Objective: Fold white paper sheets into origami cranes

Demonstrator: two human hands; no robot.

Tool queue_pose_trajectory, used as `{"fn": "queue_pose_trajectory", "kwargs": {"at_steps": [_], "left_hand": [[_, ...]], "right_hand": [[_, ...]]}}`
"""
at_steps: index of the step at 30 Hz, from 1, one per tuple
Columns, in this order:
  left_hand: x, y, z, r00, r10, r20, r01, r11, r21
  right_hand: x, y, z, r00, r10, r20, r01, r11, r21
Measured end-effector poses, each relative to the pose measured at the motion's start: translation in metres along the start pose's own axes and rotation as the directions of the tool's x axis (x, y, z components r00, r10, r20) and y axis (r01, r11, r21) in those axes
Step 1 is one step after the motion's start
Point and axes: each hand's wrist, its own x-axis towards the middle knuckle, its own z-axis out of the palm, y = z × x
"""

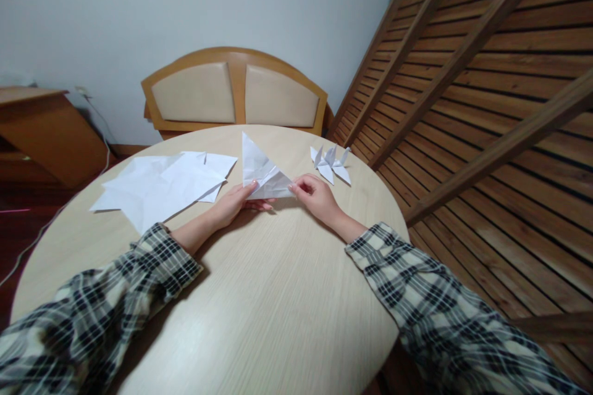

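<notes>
A white sheet of paper folded into a triangle (259, 163) is held between my two hands, just over the table. My left hand (234, 202) grips its lower left side, thumb on top and fingers underneath. At the right corner, my right hand (315, 194) pinches the paper between thumb and fingertips. Creases and a loose folded layer show on the front of the triangle. Several white sheets of paper (160, 188) lie overlapping to the left of my left hand. Beyond my right hand stand folded paper cranes (330, 163), close together in a row.
The round pale wooden table (259, 321) bears all the paper. Behind it rises a wooden headboard (238, 89) with two cream panels. A slatted wooden frame (482, 99) leans along the right. At the far left is a brown wooden desk (50, 129), with a cable (107, 148) beside it.
</notes>
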Motion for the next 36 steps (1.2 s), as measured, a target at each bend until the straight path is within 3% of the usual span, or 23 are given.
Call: {"fn": "queue_pose_trajectory", "kwargs": {"at_steps": [6, 17, 22, 31, 36], "left_hand": [[-0.002, 0.003, 0.004, 1.000, 0.017, -0.020, -0.017, 0.999, 0.042], [-0.003, 0.003, 0.007, 0.999, 0.025, -0.048, -0.025, 1.000, 0.005], [-0.003, 0.006, 0.012, 0.996, 0.061, -0.066, -0.060, 0.998, 0.021], [-0.007, 0.013, 0.011, 0.992, 0.122, -0.036, -0.106, 0.946, 0.306], [-0.007, 0.010, 0.009, 0.995, 0.099, 0.012, -0.095, 0.904, 0.416]], "right_hand": [[-0.001, -0.002, 0.001, 0.995, 0.095, 0.017, -0.096, 0.994, 0.058], [-0.003, -0.001, 0.001, 0.991, 0.127, 0.042, -0.130, 0.987, 0.089], [-0.003, 0.003, 0.004, 0.986, 0.149, 0.082, -0.163, 0.963, 0.216], [-0.007, 0.002, 0.007, 0.961, 0.150, 0.231, -0.201, 0.956, 0.214], [-0.007, 0.003, 0.007, 0.950, 0.139, 0.280, -0.192, 0.966, 0.172]]}}
